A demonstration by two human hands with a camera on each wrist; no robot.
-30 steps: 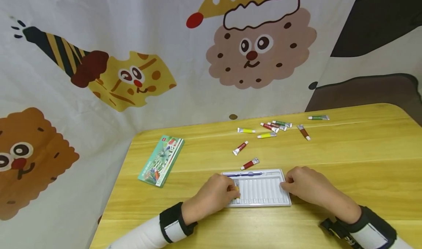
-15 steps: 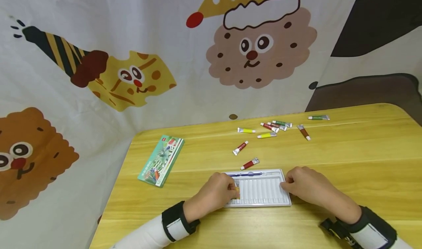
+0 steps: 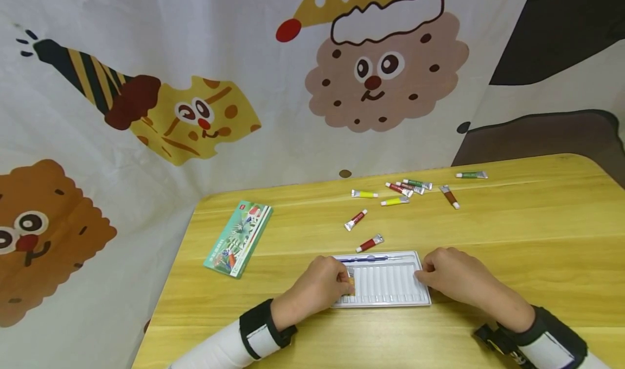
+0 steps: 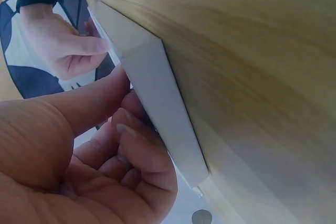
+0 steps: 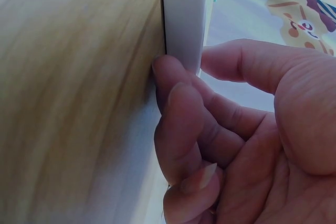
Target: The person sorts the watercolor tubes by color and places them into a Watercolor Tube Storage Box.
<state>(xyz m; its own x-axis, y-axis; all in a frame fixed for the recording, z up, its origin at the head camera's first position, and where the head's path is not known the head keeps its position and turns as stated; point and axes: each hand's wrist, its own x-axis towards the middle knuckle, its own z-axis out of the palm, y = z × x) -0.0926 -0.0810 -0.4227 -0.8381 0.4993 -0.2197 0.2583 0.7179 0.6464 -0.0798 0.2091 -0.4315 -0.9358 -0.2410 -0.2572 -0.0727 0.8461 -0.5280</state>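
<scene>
On the table lies a white plastic paint tray with narrow slots and a blue-handled paintbrush along its far side. My left hand bends over the tray's left end, thumb and fingertips on an ochre paint tube in a left slot; the hand hides most of that tube. At the right end, my right hand grips the tray's edge. The right wrist view shows its thumb over the rim and curled fingers against the white side wall. The left wrist view shows curled left fingers beside the tray wall.
Beyond the tray lie loose paint tubes: a near red one, another red one, yellow ones, a brown one and a green one. A green paint box lies left. A printed curtain hangs behind the table.
My left hand has shifted very slightly over the ochre tube, its fingertips staying at the left slots. The right hand and the tray have stayed put.
</scene>
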